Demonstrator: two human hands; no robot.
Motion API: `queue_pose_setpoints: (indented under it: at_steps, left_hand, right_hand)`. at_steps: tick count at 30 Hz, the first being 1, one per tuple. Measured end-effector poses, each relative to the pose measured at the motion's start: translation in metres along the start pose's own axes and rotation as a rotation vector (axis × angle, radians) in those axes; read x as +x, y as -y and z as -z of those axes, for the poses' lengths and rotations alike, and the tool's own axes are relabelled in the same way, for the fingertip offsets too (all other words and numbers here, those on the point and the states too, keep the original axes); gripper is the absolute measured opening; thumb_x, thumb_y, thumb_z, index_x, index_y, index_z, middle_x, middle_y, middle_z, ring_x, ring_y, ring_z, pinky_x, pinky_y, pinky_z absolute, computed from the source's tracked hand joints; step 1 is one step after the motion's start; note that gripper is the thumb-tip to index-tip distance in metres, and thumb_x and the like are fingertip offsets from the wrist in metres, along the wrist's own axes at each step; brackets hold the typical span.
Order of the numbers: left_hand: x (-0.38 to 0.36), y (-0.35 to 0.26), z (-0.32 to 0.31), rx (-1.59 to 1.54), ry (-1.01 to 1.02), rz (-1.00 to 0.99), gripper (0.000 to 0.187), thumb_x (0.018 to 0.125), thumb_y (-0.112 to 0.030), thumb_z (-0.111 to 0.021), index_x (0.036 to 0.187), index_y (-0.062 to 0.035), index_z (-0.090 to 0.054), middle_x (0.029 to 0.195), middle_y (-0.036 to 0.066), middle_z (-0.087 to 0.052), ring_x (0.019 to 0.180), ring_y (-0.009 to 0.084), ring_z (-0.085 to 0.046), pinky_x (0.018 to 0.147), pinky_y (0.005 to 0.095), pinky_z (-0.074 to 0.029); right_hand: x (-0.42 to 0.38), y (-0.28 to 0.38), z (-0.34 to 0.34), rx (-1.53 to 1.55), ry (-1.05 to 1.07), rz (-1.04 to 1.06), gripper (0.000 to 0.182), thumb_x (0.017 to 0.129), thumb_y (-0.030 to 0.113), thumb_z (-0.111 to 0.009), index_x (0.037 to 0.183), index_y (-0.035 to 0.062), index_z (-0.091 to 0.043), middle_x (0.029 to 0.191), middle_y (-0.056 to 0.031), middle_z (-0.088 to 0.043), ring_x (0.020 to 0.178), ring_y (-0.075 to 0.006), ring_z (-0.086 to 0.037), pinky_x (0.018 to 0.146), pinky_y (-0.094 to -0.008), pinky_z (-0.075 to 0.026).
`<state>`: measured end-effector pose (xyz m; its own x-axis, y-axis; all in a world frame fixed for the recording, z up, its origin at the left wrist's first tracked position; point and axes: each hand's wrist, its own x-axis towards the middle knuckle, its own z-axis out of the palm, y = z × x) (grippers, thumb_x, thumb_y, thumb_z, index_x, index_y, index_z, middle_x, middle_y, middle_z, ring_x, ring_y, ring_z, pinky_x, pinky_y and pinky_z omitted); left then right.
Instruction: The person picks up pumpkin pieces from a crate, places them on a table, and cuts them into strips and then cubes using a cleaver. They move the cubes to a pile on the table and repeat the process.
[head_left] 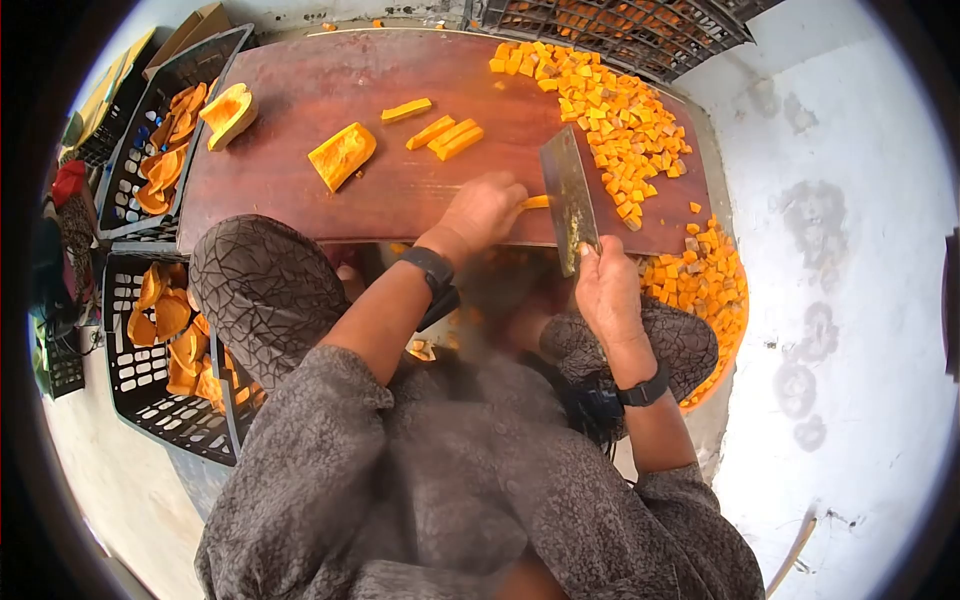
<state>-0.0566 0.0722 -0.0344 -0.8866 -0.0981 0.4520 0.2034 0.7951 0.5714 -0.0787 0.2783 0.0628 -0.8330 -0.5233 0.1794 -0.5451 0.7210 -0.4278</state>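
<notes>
My right hand [608, 290] grips the handle of a cleaver [568, 195], its broad blade upright over the front part of the red-brown board [300, 90]. Left of the blade, my left hand [487, 208] is closed on a pumpkin strip [537, 202], whose end sticks out toward the cleaver. Farther back on the board lie loose pumpkin strips [455, 139] and a thick pumpkin chunk [342, 156]. Many pumpkin cubes [625, 120] cover the board's right side. A hollowed pumpkin piece [228, 116] rests at the left edge.
Black plastic crates [122, 365] with pumpkin pieces stand on the left. More cubes fill a round container [742, 300] below the board's right front corner. Another black crate [610, 35] is behind the board. A white wall [850, 180] rises on the right. My knees flank the board's front.
</notes>
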Motion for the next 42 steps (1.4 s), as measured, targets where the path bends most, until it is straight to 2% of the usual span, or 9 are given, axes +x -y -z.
queue_pose_setpoints:
  at_steps: [6, 9, 12, 21, 27, 33, 35, 38, 42]
  left_hand:
    - [0.002, 0.001, -0.001, -0.002, 0.009, -0.019, 0.008, 0.080, -0.011, -0.063, 0.086, -0.0054, -0.061, 0.083, 0.014, -0.057, 0.085, 0.0357, -0.058, 0.075, 0.0440, -0.050]
    - [0.002, 0.002, -0.003, -0.002, 0.014, -0.027, 0.008, 0.079, -0.009, -0.062, 0.085, -0.0049, -0.060, 0.083, 0.015, -0.057, 0.086, 0.0357, -0.058, 0.075, 0.0443, -0.050]
    - [0.000, 0.002, -0.003, 0.000, -0.013, -0.049, 0.008, 0.077, -0.006, -0.059, 0.085, -0.0040, -0.059, 0.083, 0.015, -0.057, 0.086, 0.0360, -0.058, 0.076, 0.0448, -0.050]
    - [0.005, 0.002, -0.003, -0.005, -0.007, 0.007, 0.008, 0.075, -0.004, -0.057, 0.083, -0.0031, -0.057, 0.085, 0.016, -0.057, 0.088, 0.0382, -0.058, 0.078, 0.0451, -0.050]
    - [0.002, 0.010, -0.008, 0.009, -0.017, -0.005, 0.007, 0.075, -0.003, -0.057, 0.082, -0.0032, -0.056, 0.086, 0.016, -0.056, 0.089, 0.0381, -0.058, 0.077, 0.0453, -0.049]
    - [0.004, 0.006, 0.001, -0.006, 0.017, -0.053, 0.010, 0.075, -0.002, -0.057, 0.085, -0.0035, -0.057, 0.086, 0.016, -0.056, 0.089, 0.0374, -0.057, 0.079, 0.0449, -0.049]
    - [0.003, 0.003, 0.001, -0.028, 0.005, -0.019, 0.009, 0.075, -0.003, -0.058, 0.084, -0.0037, -0.057, 0.086, 0.016, -0.056, 0.090, 0.0369, -0.057, 0.079, 0.0451, -0.049]
    - [0.004, 0.003, -0.001, -0.060, -0.018, -0.012, 0.007, 0.077, -0.005, -0.059, 0.083, -0.0043, -0.057, 0.085, 0.016, -0.056, 0.089, 0.0366, -0.057, 0.078, 0.0448, -0.049]
    - [0.002, 0.003, -0.006, -0.039, -0.028, 0.021, 0.006, 0.078, -0.007, -0.061, 0.082, -0.0048, -0.057, 0.084, 0.015, -0.056, 0.088, 0.0363, -0.057, 0.077, 0.0446, -0.049]
  right_hand:
    - [0.006, 0.006, 0.008, -0.084, 0.079, -0.005, 0.018, 0.091, 0.018, -0.054, 0.095, -0.0002, -0.054, 0.074, -0.0262, -0.062, 0.073, -0.0457, -0.061, 0.066, -0.0523, -0.048]
    - [0.010, 0.009, 0.008, -0.140, 0.194, -0.016, 0.018, 0.093, 0.014, -0.053, 0.094, -0.0033, -0.051, 0.074, -0.0294, -0.061, 0.077, -0.0481, -0.061, 0.066, -0.0518, -0.047]
    - [0.018, 0.012, -0.005, -0.132, 0.225, 0.009, 0.017, 0.093, 0.014, -0.052, 0.088, -0.0023, -0.049, 0.072, -0.0291, -0.060, 0.074, -0.0480, -0.060, 0.066, -0.0532, -0.047]
    - [0.038, 0.007, -0.018, -0.142, 0.189, 0.094, 0.017, 0.092, 0.013, -0.053, 0.090, -0.0041, -0.051, 0.075, -0.0297, -0.061, 0.076, -0.0475, -0.061, 0.068, -0.0521, -0.048]
    - [0.036, 0.012, -0.014, -0.148, 0.245, -0.004, 0.017, 0.091, 0.013, -0.054, 0.090, -0.0037, -0.052, 0.076, -0.0289, -0.062, 0.077, -0.0467, -0.061, 0.070, -0.0515, -0.048]
    - [0.068, 0.007, -0.042, -0.163, 0.146, 0.007, 0.014, 0.089, 0.011, -0.053, 0.091, -0.0029, -0.053, 0.077, -0.0283, -0.063, 0.078, -0.0463, -0.062, 0.071, -0.0516, -0.049]
    - [0.072, 0.008, -0.035, -0.188, 0.230, -0.081, 0.022, 0.089, 0.017, -0.049, 0.098, -0.0018, -0.055, 0.089, -0.0277, -0.065, 0.087, -0.0433, -0.064, 0.077, -0.0504, -0.050]
    - [0.068, -0.006, -0.033, -0.062, 0.120, -0.033, 0.020, 0.091, 0.015, -0.053, 0.090, -0.0048, -0.054, 0.079, -0.0305, -0.061, 0.081, -0.0478, -0.060, 0.069, -0.0503, -0.048]
    - [0.052, 0.013, -0.002, -0.048, 0.112, 0.053, 0.022, 0.093, 0.016, -0.052, 0.092, -0.0057, -0.053, 0.079, -0.0317, -0.060, 0.081, -0.0490, -0.060, 0.069, -0.0497, -0.047]
